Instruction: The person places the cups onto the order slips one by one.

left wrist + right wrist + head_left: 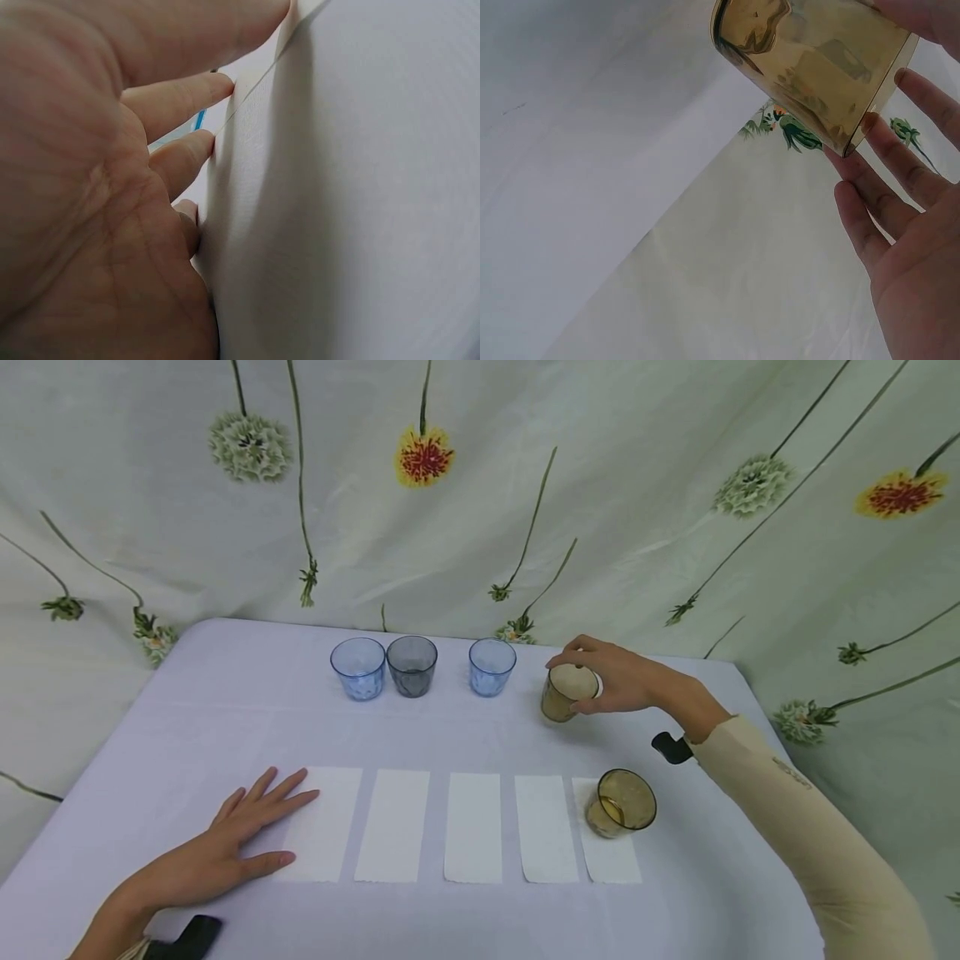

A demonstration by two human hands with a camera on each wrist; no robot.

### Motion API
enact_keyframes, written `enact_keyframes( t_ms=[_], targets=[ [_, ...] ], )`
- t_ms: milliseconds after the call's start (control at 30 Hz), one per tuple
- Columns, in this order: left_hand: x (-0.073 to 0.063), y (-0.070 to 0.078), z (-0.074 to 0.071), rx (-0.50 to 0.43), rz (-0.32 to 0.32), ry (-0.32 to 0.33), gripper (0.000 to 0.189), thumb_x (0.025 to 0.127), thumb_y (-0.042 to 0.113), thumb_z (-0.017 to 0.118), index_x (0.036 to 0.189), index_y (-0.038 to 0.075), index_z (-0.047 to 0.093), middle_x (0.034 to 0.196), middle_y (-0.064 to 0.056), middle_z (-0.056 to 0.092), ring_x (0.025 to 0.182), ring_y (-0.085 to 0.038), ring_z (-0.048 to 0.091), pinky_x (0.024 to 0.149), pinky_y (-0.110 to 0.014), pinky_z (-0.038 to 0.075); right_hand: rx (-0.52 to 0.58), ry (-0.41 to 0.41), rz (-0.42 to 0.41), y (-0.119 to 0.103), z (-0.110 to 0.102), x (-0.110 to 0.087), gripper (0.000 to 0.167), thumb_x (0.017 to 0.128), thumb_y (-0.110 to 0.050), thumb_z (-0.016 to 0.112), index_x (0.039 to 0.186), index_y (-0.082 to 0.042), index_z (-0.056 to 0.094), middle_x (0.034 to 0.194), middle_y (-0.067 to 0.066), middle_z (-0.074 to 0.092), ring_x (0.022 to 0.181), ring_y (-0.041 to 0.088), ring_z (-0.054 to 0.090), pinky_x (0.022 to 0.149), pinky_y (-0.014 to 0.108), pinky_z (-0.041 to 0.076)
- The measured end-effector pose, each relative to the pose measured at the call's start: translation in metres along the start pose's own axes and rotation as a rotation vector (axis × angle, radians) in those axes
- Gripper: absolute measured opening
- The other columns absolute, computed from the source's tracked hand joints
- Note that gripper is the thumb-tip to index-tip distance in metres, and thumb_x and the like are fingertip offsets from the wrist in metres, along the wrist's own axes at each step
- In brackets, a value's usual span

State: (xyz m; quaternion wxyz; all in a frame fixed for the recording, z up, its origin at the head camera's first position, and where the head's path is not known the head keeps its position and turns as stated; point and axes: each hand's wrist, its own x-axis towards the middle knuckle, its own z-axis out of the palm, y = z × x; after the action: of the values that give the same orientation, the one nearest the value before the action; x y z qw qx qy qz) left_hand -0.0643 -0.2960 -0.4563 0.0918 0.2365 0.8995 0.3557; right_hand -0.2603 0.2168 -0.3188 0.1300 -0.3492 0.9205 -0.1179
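Observation:
At the back right, my right hand (618, 677) grips an amber glass tumbler (558, 702) by its rim, thumb on the near side and fingers across the far side. In the right wrist view the tumbler (817, 64) appears tilted, with the fingertips at its rim. My left hand (225, 843) rests on the table with fingers spread, its fingertips at the left edge of the leftmost white paper strip (324, 827). The left wrist view shows the palm (90, 202) facing the surface, holding nothing. Another amber glass (622, 802) stands on the rightmost strip (617, 862).
Along the back of the white-covered table (225, 710) stand a blue glass (358, 672), a grey glass (412, 670) close beside it, and another blue glass (492, 670). Several paper strips, including the middle one (473, 827), lie in a row in front. A flowered cloth (337, 527) hangs behind.

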Motion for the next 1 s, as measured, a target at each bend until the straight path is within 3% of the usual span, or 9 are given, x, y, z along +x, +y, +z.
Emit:
enact_keyframes(
  t_ms=[200, 600, 833, 1000],
  targets=[
    [0.001, 0.0, 0.0, 0.022, 0.002, 0.007, 0.068, 0.095, 0.03, 0.068, 0.156, 0.024, 0.037, 0.169, 0.003, 0.014, 0.145, 0.013, -0.02, 0.109, -0.013, -0.026, -0.022, 0.002, -0.02, -0.004, 0.001, -0.003, 0.065, 0.084, -0.027, 0.081, 0.143, -0.024, 0.053, 0.141, 0.009, 0.047, 0.127, 0.033, 0.053, 0.102, 0.054, 0.046],
    [0.001, -0.001, 0.001, 0.035, 0.016, 0.013, 0.068, 0.095, 0.029, 0.068, 0.156, 0.024, 0.037, 0.168, 0.006, 0.015, 0.145, 0.012, -0.019, 0.107, -0.008, -0.024, -0.054, -0.013, -0.072, -0.017, 0.006, -0.007, 0.063, 0.085, -0.031, 0.08, 0.142, -0.027, 0.054, 0.141, 0.007, 0.049, 0.127, 0.034, 0.051, 0.103, 0.055, 0.044],
    [-0.001, -0.001, 0.001, 0.009, 0.014, 0.007, 0.068, 0.096, 0.027, 0.067, 0.156, 0.023, 0.037, 0.169, 0.007, 0.013, 0.145, 0.012, -0.019, 0.112, -0.02, -0.028, -0.075, -0.038, -0.101, -0.023, 0.008, -0.012, 0.062, 0.086, -0.034, 0.08, 0.142, -0.028, 0.053, 0.142, 0.004, 0.048, 0.124, 0.029, 0.054, 0.103, 0.049, 0.046],
    [0.0, -0.001, 0.0, 0.017, 0.009, 0.008, 0.068, 0.096, 0.028, 0.067, 0.156, 0.023, 0.036, 0.169, 0.008, 0.013, 0.146, 0.011, -0.019, 0.111, -0.017, -0.027, -0.064, -0.043, -0.096, -0.029, 0.01, -0.02, 0.062, 0.086, -0.035, 0.079, 0.142, -0.029, 0.053, 0.142, 0.002, 0.048, 0.124, 0.025, 0.054, 0.102, 0.047, 0.047]
  ],
)
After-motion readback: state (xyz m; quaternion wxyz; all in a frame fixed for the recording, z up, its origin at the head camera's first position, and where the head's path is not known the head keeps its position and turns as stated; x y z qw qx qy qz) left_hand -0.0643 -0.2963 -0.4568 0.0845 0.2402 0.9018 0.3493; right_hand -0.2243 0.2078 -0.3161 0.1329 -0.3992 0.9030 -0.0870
